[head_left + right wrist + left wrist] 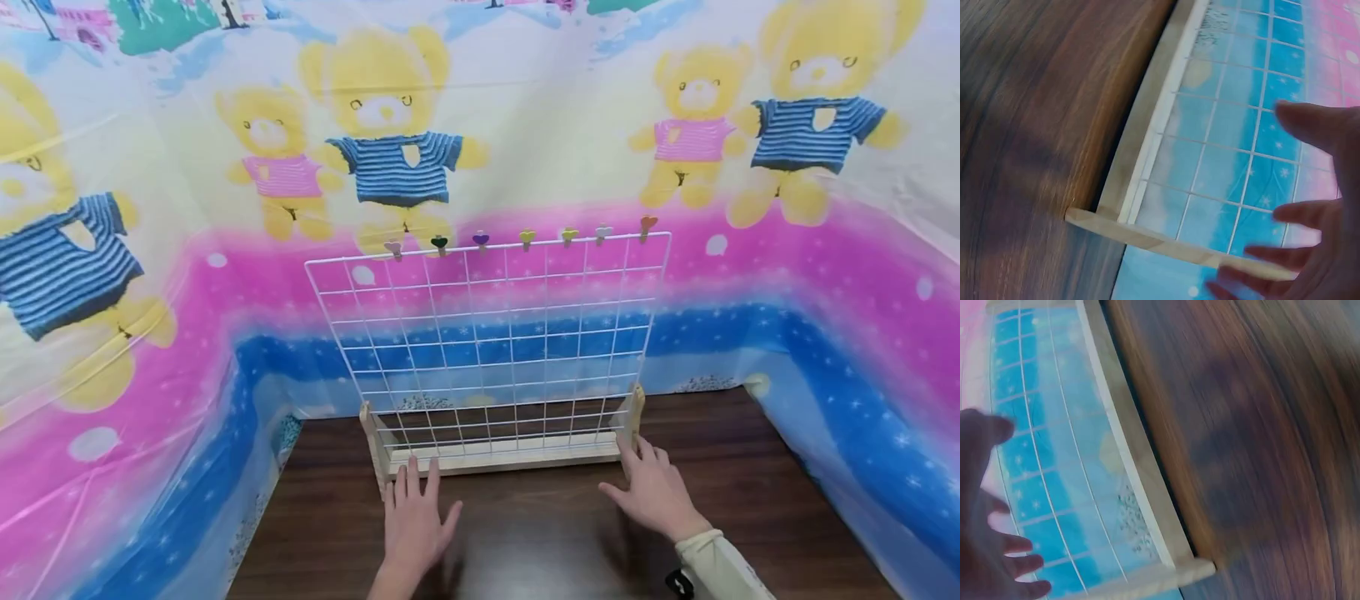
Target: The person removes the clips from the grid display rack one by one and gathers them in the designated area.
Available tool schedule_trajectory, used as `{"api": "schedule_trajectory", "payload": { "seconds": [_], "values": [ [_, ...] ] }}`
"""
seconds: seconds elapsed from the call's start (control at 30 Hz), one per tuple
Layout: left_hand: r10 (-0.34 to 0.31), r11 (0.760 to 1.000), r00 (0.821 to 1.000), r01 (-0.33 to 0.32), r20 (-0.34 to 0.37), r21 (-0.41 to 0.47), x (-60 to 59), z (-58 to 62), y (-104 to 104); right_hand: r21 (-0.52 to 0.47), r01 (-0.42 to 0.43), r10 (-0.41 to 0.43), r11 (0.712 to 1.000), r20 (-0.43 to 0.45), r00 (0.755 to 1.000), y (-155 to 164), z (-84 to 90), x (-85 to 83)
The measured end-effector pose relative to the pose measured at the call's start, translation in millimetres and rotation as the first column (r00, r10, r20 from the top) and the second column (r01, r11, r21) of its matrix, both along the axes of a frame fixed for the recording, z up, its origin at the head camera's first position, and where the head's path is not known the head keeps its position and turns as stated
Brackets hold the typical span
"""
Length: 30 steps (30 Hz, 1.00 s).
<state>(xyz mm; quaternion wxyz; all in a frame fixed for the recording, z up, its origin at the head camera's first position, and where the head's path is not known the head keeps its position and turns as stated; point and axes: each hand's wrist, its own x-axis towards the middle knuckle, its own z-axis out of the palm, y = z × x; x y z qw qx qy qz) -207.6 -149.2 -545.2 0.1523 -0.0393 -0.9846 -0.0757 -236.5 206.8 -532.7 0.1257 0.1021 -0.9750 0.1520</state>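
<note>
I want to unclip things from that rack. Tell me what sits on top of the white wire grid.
Seven small coloured heart-shaped clips sit in a row along the top wire of the white wire grid. Nothing hangs from them; their backs are hidden.

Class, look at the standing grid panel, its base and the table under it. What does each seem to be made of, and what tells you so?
Grid panel: probably metal wire with a white coating, judging by its thin, straight, even rods. Base: pale, seemingly unfinished wood, matte with faint grain. Table: dark brown wood or wood-look laminate, with streaked grain and a slight sheen.
</note>
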Motion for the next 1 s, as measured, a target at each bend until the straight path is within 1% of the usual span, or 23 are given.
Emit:
{"api": "schedule_trajectory", "payload": {
  "seconds": [0.07, 0.17, 0.23, 0.3, 0.37, 0.47, 0.57, 0.63, 0.73, 0.87, 0.93, 1.0],
  "values": [
    [0.008, 0.998, 0.997, -0.003, -0.071, 0.070, -2.4, 6.8, -8, -0.102, -0.037, 0.036, 0.994, -0.004, 0.999, -1, 5.7, -2.8],
    [0.045, 0.987, 0.984, -0.017, -0.173, 0.162, -6.8, 18.3, -25, -0.247, -0.072, 0.072, 0.966, -0.007, 0.997, -5, 14.8, -6.2],
    [0.080, 0.979, 0.974, -0.036, -0.212, 0.203, -9.8, 26.1, -37, -0.302, -0.086, 0.084, 0.950, -0.020, 0.996, -8, 20.2, -8.4],
    [0.116, 0.970, 0.970, -0.064, -0.215, 0.235, -13.0, 33.5, -49, -0.317, -0.099, 0.092, 0.943, -0.038, 0.995, -11, 25.8, -11.1],
    [0.149, 0.957, 0.970, -0.092, -0.194, 0.274, -16.0, 41.5, -58, -0.316, -0.114, 0.102, 0.942, -0.053, 0.993, -16, 32.3, -13.5],
    [0.188, 0.935, 0.973, -0.135, -0.137, 0.327, -22.2, 51.0, -71, -0.293, -0.133, 0.119, 0.947, -0.067, 0.991, -24, 43.1, -17.9],
    [0.189, 0.913, 0.979, -0.148, -0.073, 0.380, -31.2, 58.6, -82, -0.286, -0.162, 0.148, 0.944, -0.071, 0.986, -33, 53.6, -22.5],
    [0.164, 0.902, 0.986, -0.136, -0.032, 0.411, -38.9, 62.4, -89, -0.289, -0.192, 0.177, 0.938, -0.078, 0.981, -39, 61.2, -25.3],
    [0.106, 0.886, 0.994, -0.108, 0.029, 0.450, -50.5, 67.9, -96, -0.294, -0.234, 0.219, 0.927, -0.084, 0.972, -48, 73.2, -29.0],
    [0.027, 0.863, 0.996, -0.068, 0.088, 0.500, -65.4, 73.6, -102, -0.288, -0.285, 0.270, 0.914, -0.090, 0.959, -59, 90.0, -33.0],
    [-0.012, 0.846, 0.994, -0.047, 0.108, 0.531, -72.1, 74.4, -104, -0.284, -0.304, 0.289, 0.909, -0.095, 0.953, -65, 97.9, -34.2],
    [-0.050, 0.818, 0.991, -0.030, 0.123, 0.574, -76.7, 73.1, -106, -0.285, -0.321, 0.303, 0.903, -0.105, 0.947, -71, 105.6, -34.3]
  ]
}}
